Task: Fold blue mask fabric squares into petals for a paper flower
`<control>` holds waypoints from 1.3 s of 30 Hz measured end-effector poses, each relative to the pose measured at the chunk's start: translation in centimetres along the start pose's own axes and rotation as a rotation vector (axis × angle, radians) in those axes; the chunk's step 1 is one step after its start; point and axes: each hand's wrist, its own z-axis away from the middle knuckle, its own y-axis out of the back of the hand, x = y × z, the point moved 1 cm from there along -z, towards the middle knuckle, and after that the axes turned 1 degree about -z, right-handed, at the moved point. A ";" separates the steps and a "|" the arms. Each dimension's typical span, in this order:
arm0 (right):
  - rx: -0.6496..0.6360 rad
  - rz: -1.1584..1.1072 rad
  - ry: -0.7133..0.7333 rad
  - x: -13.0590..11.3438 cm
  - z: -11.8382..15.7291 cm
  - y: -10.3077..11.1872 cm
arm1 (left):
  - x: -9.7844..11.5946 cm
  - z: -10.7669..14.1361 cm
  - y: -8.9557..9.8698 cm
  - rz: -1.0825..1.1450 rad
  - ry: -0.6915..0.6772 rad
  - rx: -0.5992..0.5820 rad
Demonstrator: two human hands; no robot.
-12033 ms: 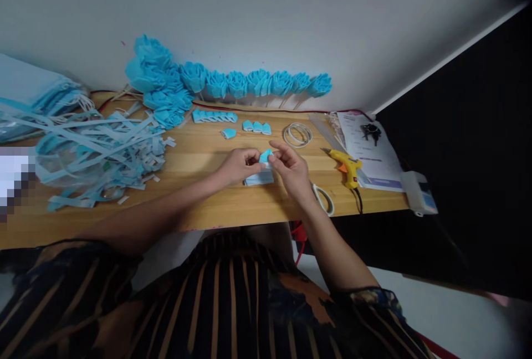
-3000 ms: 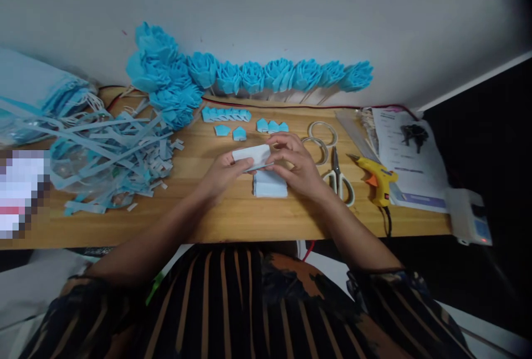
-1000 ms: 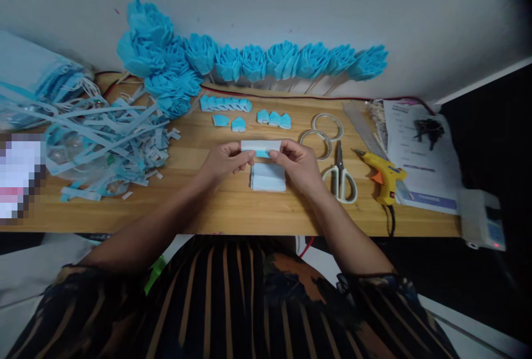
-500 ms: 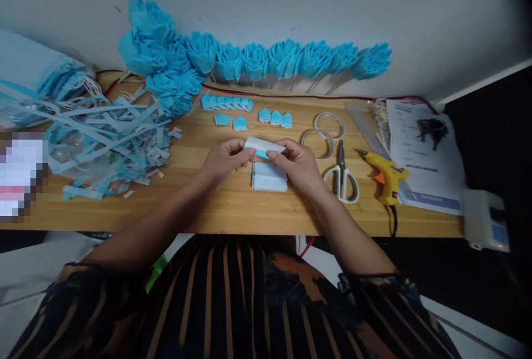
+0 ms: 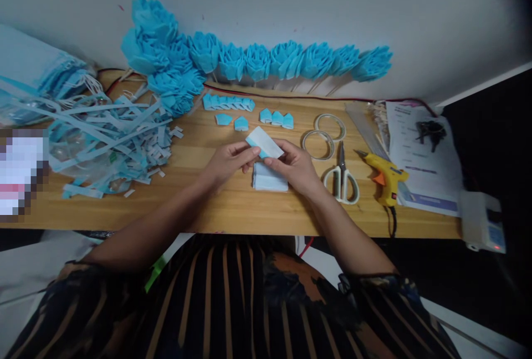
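Between both hands, above the table's middle, a small folded piece of fabric [image 5: 266, 142], pale with a blue edge, is held at a tilt. My left hand [image 5: 228, 164] pinches its left end, thumb on top. At its lower right, my right hand [image 5: 295, 166] grips with the thumb in front and fingers behind. Just below lies a stack of pale blue fabric pieces [image 5: 270, 177], partly hidden by the right hand. Beyond the hands sit folded blue pointed pieces: a row of several [image 5: 228, 103], a group of three [image 5: 276, 118] and two single ones [image 5: 241, 123].
Blue fabric flowers [image 5: 257, 62] on sticks lean along the wall. Cut strips [image 5: 112, 143] heap at the left. Two tape rolls [image 5: 318, 144], scissors [image 5: 341, 176], a yellow glue gun [image 5: 388, 179], a paper sheet [image 5: 424, 162] and keys [image 5: 432, 131] lie at the right.
The folded fabric piece has turned, its right end now angled down and more of its pale face showing. Both hands have shifted their grip slightly around it.
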 end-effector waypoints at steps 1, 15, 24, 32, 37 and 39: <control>0.000 -0.004 0.007 0.0 0.0 0.0 | 0.0 0.0 0.0 -0.035 0.000 0.009; -0.057 0.033 0.070 0.1 -0.1 -0.2 | -0.1 -0.1 0.0 -0.155 0.020 0.049; 0.005 0.383 0.498 -1.6 0.7 1.8 | -0.3 -0.5 0.6 0.047 0.059 0.084; -0.132 0.705 0.668 -1.2 -0.1 1.6 | 0.2 -0.1 0.0 0.179 0.131 0.006; -0.070 0.665 0.697 -0.8 -0.3 1.4 | 0.2 0.0 -0.1 0.089 0.141 -0.013; -0.021 0.627 0.722 -0.7 -0.4 1.4 | 0.3 0.0 -0.1 0.044 0.123 -0.002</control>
